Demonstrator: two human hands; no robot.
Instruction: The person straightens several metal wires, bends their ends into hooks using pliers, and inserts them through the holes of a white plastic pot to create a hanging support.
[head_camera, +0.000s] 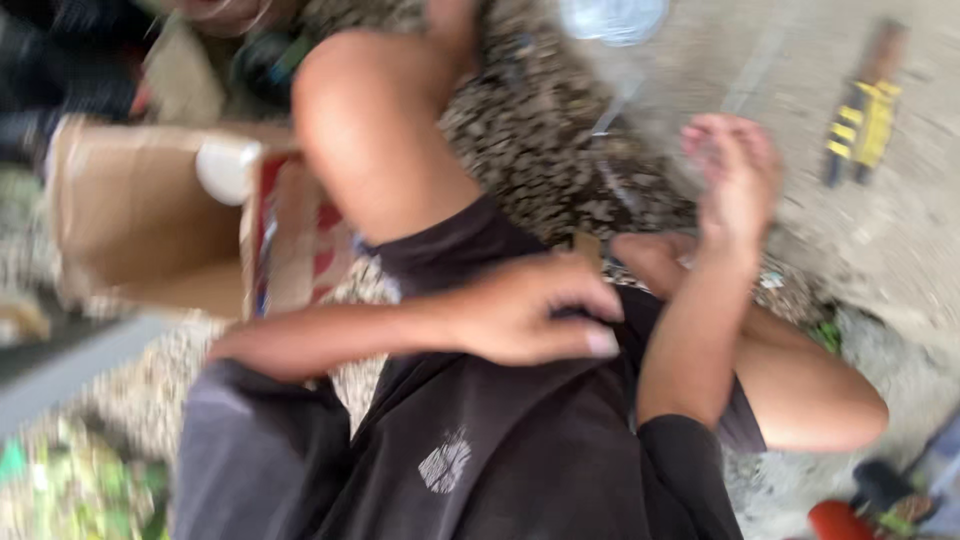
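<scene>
The picture is blurred by motion. My left hand (530, 312) lies on my dark shorts (500, 440) at the thigh, with the fingers curled and the thumb pressed against a fold of the cloth. My right hand (735, 170) is raised above the ground at the right, fingers loosely apart, and I see nothing in it. One bare knee (370, 130) rises at the upper middle. The other knee (830, 400) points to the right, below my right forearm.
An open cardboard box (140, 220) with a white round thing (228, 168) at its edge lies at the left. Gravel (540, 130) covers the ground ahead. A yellow and black tool (865, 120) rests on concrete at the top right. A red object (838, 520) sits at the bottom right.
</scene>
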